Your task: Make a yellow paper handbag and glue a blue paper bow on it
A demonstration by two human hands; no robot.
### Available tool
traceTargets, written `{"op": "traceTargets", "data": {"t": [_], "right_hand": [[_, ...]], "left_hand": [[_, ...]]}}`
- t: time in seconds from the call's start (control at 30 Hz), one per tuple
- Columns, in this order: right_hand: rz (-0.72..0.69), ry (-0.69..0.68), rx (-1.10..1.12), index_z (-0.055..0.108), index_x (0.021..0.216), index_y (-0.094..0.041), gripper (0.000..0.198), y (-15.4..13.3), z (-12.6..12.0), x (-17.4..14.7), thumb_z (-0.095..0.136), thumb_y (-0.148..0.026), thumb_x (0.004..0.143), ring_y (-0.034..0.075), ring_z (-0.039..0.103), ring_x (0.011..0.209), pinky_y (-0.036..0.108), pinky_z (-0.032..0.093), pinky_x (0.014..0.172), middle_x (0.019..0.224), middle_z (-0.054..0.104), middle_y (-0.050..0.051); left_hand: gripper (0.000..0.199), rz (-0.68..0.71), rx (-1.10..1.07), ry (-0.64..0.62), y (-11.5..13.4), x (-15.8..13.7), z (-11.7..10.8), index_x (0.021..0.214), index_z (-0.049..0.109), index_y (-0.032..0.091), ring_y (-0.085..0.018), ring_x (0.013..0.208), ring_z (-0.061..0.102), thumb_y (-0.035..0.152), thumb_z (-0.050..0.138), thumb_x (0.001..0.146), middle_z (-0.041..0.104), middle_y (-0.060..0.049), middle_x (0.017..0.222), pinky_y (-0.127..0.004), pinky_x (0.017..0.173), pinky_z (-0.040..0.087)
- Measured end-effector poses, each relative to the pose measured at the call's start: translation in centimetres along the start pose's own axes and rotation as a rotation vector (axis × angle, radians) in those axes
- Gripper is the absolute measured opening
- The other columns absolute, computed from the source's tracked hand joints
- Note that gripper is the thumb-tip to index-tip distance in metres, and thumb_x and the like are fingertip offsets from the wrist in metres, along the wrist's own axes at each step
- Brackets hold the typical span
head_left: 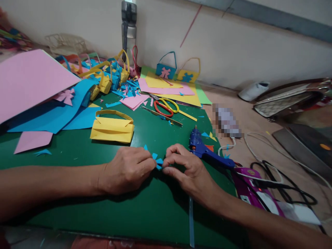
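Observation:
Between my two hands is a small blue paper bow [158, 162], partly covered by the fingers. My left hand [132, 169] is closed, pinching its left side. Thumb and fingertips of my right hand [184, 169] close on its right side. Just behind my left hand, a yellow paper bag [112, 130] with a curved handle sits on the green table [145, 214]. A blue glue gun [204, 148] lies right of my right hand. A clear glue stick [191, 221] lies partly under my right forearm.
Scissors [166, 106] and tweezers [163, 116] lie behind the hands. Coloured sheets [168, 86], paper scraps and several small paper bags [105, 83] fill the back. Pink card [36, 83] covers the left. A purple power strip [255, 188] and cables are at right, beside a phone-like blurred object.

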State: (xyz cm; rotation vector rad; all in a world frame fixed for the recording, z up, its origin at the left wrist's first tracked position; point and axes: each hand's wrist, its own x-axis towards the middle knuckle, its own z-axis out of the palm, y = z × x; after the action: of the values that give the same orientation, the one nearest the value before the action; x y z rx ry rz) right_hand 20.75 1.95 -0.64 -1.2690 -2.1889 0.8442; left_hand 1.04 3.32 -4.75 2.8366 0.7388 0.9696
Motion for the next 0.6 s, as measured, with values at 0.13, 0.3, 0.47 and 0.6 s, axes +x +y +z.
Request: {"op": "traceTargets", "data": {"t": [0.13,0.3,0.47,0.6], "right_hand": [[0.062,-0.07,-0.072,0.059,0.071,-0.018,0.015,-0.1,0.0,0.0,0.058,-0.004,0.077,0.018,0.051,0.088,0.035,0.04,0.081,0.089,0.051,0.003],[0.091,-0.094,-0.198,0.057,0.071,-0.017,0.015,-0.6,0.1,0.0,0.056,-0.003,0.078,0.02,0.048,0.091,0.037,0.038,0.082,0.09,0.052,0.005],[0.126,-0.076,-0.283,0.058,0.069,-0.017,0.014,-1.0,0.4,0.2,0.059,-0.008,0.079,0.021,0.048,0.091,0.038,0.035,0.082,0.089,0.054,0.005],[0.163,-0.081,-0.324,0.061,0.066,-0.017,0.014,-1.3,0.6,0.7,0.061,-0.011,0.079,0.021,0.048,0.091,0.038,0.036,0.081,0.088,0.055,0.006]], "left_hand": [[0.022,0.068,0.072,-0.117,0.4,-0.3,-0.1,0.079,0.058,0.015,-0.016,0.059,0.047,0.014,0.038,0.089,0.061,-0.005,0.073,-0.029,0.052,0.037],[0.018,0.034,0.118,-0.257,1.7,-0.8,-0.3,0.086,0.059,0.014,-0.02,0.071,0.048,0.025,0.045,0.089,0.06,-0.008,0.085,-0.032,0.057,0.04],[0.035,-0.062,0.105,-0.392,2.9,-1.3,-1.0,0.105,0.055,0.01,-0.025,0.082,0.046,0.038,0.045,0.088,0.056,-0.013,0.1,-0.038,0.062,0.041],[0.038,-0.045,0.116,-0.421,3.0,-1.4,-1.2,0.11,0.053,0.009,-0.025,0.082,0.045,0.039,0.042,0.089,0.055,-0.013,0.103,-0.039,0.062,0.039]]}}
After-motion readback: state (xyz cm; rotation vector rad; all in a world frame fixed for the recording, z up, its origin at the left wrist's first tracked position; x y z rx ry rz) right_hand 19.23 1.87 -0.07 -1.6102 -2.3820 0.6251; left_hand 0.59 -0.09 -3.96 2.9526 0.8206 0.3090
